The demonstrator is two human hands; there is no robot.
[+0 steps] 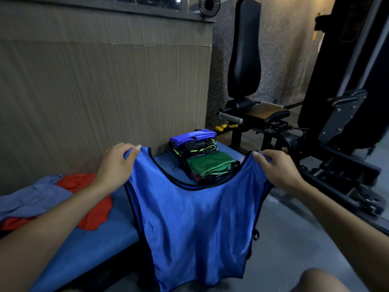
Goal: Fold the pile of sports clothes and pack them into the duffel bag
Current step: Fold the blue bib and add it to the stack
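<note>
Blue mesh vest (189, 224) pinched at its straps by left hand (114, 165) and right hand (277, 169), no readable writing

A black exercise machine (273, 114) stands in a dim room, and everything else lies around it. Its tall padded backrest (245, 49) rises upright above a brown seat pad (266, 111). To the left of the machine is a blue padded bench (99, 239), which runs along a beige wall (94, 85) with fine vertical lines. Above this wall, up and left of the backrest, a small black fan (209, 5) sits on a ledge. Behind the machine the wall (282, 49) is grey and speckled. Under the machine, the floor (280, 245) is grey. Far right of the backrest, a warm light glows.
</note>
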